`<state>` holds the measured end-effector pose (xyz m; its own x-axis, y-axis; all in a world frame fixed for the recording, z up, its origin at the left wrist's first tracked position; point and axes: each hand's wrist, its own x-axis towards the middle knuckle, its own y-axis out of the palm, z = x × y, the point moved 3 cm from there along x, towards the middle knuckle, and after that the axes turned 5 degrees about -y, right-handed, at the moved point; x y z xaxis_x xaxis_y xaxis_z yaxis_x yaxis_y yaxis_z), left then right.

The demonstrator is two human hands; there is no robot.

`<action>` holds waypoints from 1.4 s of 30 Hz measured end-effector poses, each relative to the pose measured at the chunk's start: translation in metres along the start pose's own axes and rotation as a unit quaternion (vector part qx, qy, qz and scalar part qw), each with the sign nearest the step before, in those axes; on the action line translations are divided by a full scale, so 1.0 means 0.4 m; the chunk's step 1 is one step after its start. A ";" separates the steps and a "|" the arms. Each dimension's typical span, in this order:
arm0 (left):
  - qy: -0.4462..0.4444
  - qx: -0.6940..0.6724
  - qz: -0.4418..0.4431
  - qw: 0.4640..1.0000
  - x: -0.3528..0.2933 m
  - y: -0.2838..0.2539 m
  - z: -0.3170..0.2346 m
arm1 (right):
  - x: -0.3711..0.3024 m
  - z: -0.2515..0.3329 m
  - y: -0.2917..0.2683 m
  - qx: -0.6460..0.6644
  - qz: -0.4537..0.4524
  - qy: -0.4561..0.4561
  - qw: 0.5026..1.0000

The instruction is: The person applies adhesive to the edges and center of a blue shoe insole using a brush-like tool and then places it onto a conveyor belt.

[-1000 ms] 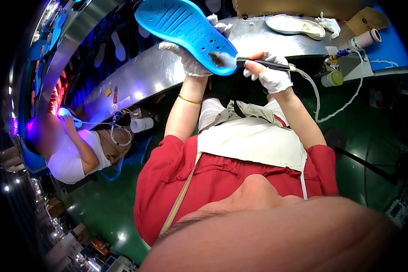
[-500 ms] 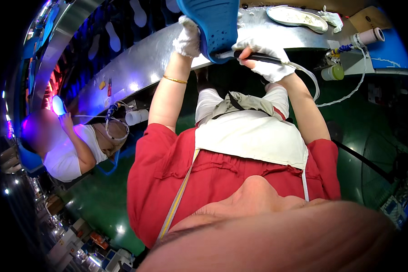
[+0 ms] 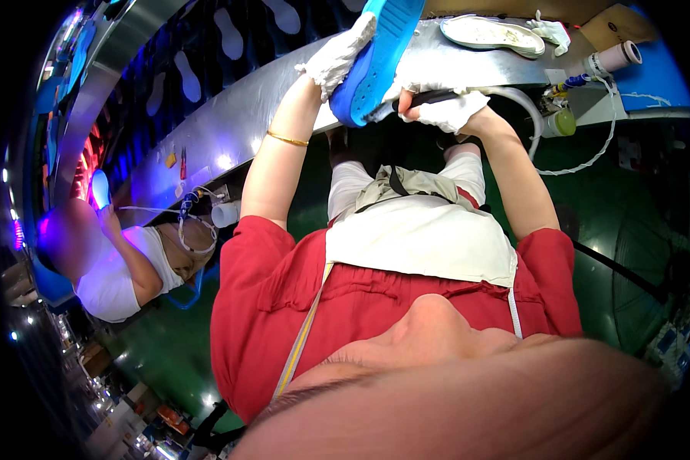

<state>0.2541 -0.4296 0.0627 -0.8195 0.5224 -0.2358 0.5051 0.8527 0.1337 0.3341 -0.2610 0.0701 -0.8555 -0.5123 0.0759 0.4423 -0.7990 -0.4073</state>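
My left hand (image 3: 343, 61), in a white glove, grips a blue shoe sole (image 3: 381, 65) by its side above the near edge of the metal bench. Small holes mark the sole's inner face near its lower end, and its top is cut off by the picture's edge. A brush (image 3: 435, 97) with a black handle is held in my right hand (image 3: 446, 113), also gloved, with a bare fingertip showing. Its pale bristles touch or nearly touch the sole's lower rim. From the handle's far end runs a clear hose (image 3: 530, 111).
On the metal bench (image 3: 284, 100) lie a white tray (image 3: 492, 37) and a white glove (image 3: 550, 32). A tube roll (image 3: 617, 58) and a jar (image 3: 563, 123) stand at right. Several pale soles (image 3: 228, 34) lie beyond the bench. At left a co-worker (image 3: 126, 261) holds another sole.
The blue sole has been turned edge-on and tilted, its lower end moving slightly down. My left hand has moved up and right along its side; the brush has stayed at the lower rim.
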 end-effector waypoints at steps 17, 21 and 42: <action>-0.053 -0.038 0.039 0.997 0.001 -0.014 0.024 | -0.006 0.000 -0.097 -0.040 0.000 -0.012 0.999; 0.088 -0.231 -0.022 0.969 -0.019 -0.096 0.022 | -0.025 0.014 -0.112 0.153 -0.068 -0.049 0.985; -0.011 -0.438 0.002 0.899 -0.043 0.124 0.255 | -0.038 -0.019 0.030 0.057 -0.227 -0.120 0.965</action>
<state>0.3210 -0.3975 -0.0249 -0.8073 0.5339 -0.2516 0.0936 0.5366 0.8386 0.3505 -0.2604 0.0573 -0.8869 -0.1487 0.4373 0.0755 -0.9807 -0.1804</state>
